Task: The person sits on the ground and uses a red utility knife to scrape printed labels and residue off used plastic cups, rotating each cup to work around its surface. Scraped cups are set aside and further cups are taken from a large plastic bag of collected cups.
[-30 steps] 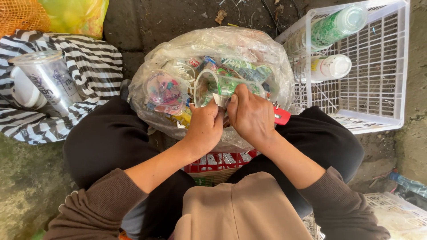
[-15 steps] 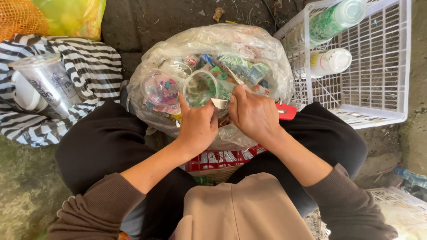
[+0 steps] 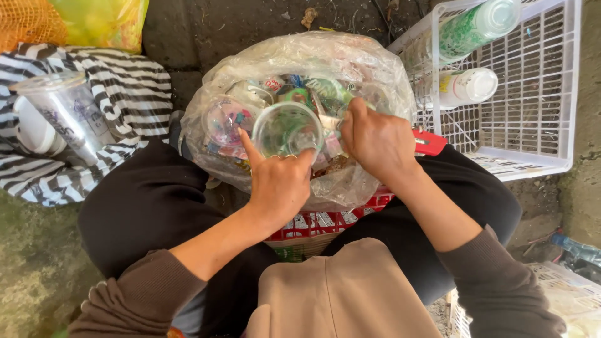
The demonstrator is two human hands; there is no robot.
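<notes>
While the left hand (image 3: 280, 181) is pinching a clear plastic cup (image 3: 287, 130) over the clear bag (image 3: 250, 69), the right hand (image 3: 377, 141) is curling closed on the bag's contents.

A clear plastic bag of waste (image 3: 300, 56) sits between a striped cloth bag (image 3: 131, 94), left, and a white slatted plastic crate (image 3: 538, 94), right.

Support surface: dark, dirty ground (image 3: 231, 28), partly greenish at the left. Resting on it: 1 white slatted plastic basket (image 3: 551, 94) at the right, 1 striped black-and-white bag (image 3: 134, 94) at the left, 1 orange net sack (image 3: 28, 22) and 1 yellow-green bag (image 3: 103, 19) behind it.
</notes>
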